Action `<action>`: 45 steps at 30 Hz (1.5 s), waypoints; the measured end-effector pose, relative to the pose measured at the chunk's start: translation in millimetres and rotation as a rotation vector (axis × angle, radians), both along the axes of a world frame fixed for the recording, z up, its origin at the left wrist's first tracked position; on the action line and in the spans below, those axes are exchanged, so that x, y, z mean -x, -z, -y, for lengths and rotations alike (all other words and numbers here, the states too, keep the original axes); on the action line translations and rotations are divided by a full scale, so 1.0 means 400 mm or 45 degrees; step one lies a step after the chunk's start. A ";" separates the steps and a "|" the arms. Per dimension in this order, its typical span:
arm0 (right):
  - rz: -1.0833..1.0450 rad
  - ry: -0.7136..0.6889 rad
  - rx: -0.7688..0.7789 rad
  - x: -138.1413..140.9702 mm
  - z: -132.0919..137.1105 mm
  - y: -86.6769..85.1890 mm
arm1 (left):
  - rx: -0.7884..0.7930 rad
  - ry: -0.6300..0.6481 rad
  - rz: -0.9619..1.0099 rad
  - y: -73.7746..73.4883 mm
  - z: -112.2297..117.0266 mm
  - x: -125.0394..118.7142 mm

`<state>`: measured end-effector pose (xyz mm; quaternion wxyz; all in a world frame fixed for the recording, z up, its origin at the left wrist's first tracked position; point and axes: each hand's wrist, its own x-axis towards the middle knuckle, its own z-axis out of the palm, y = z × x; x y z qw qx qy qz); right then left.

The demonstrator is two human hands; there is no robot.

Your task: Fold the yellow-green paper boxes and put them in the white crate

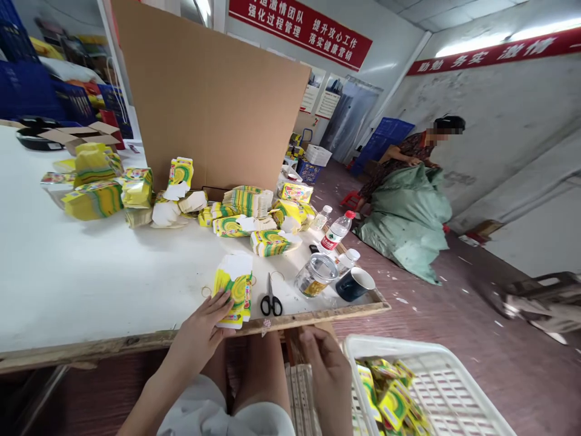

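Observation:
My left hand (211,318) lies with its fingers stretched over a small stack of flat yellow-and-green cartons (240,290) at the table's front edge. White flaps stick up at the far end of the stack. My right hand (327,366) is below the table edge, left of the white basket, its thumb and fingers curled together; what they hold, if anything, is hidden. Black-handled scissors (271,300) lie on the table right of the cartons. Rubber bands (206,292) lie around the stack.
Bundles of folded cartons (247,203) line the table before a cardboard sheet (218,103). A clear jar (316,275), dark mug (355,284) and bottles (336,233) stand at the right corner. The white basket (408,343) holds yellow packs. Beyond, a person handles a green sack (403,212).

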<state>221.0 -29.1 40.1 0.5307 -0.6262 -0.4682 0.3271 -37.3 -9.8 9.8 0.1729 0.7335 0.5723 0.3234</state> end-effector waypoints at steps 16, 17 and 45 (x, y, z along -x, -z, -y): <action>-0.758 -0.337 0.125 0.118 0.001 -0.013 | -0.435 0.501 0.468 -0.089 0.089 -0.106; -0.777 -0.363 0.125 0.110 0.002 -0.019 | -0.350 0.503 0.569 -0.090 0.095 -0.117; -0.460 -0.523 0.115 0.122 0.051 -0.007 | 0.716 0.144 1.955 -0.095 0.078 -0.172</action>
